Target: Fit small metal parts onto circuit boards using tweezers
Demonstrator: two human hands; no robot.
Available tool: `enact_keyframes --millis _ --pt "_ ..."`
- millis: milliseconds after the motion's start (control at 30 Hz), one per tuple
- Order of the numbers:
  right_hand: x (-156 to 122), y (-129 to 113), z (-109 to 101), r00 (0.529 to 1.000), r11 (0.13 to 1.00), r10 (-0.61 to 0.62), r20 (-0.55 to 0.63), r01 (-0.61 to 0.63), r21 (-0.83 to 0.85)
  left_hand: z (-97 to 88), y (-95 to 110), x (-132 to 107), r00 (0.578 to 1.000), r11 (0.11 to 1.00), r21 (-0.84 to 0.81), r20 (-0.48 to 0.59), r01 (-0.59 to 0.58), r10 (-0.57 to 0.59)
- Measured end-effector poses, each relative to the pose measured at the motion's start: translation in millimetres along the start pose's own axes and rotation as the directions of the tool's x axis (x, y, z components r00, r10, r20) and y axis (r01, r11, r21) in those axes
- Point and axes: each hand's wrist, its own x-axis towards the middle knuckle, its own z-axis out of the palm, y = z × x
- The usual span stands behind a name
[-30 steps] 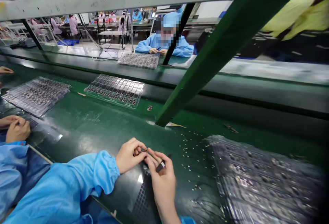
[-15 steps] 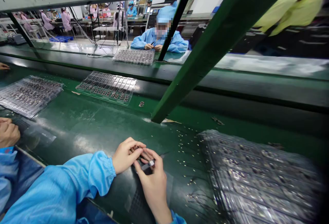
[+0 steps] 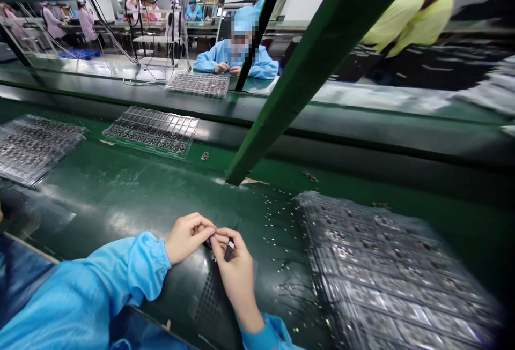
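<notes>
The black stick (image 3: 228,251) is clamped in the right hand (image 3: 240,276), its long axis near vertical in the view; it lies right of where the fingertips meet; the left hand (image 3: 185,238) has fingertips together, on what I cannot tell.

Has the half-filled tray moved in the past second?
No; the tray sits in the same spot left of the green post. Only the view shifted.
</notes>
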Motion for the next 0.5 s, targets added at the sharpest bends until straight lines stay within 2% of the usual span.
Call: enact_keyframes --millis 100,233,367,500 --pt "2.1 -0.2 -0.7 0.995 0.987 0.083 0.048 -0.089 0.134 -2.8 -0.7 2.1 0.999 0.998 -0.049 0.022 0.045 -0.044" --pt "0.9 -1.9 -0.3 0.985 0.96 0.153 0.083 -0.168 0.223 -5.0 -2.2 4.6 0.989 0.984 -0.144 0.125 0.102 -0.084" --pt "-0.4 -3.6 0.4 0.984 0.958 0.152 0.096 -0.171 0.228 -6.3 -5.3 6.2 0.981 0.975 -0.183 0.167 0.127 -0.097" --pt "-0.5 -3.0 0.5 0.986 0.963 0.14 0.092 -0.157 0.217 -6.6 -7.3 6.8 0.96 0.93 -0.267 0.194 0.251 -0.203"
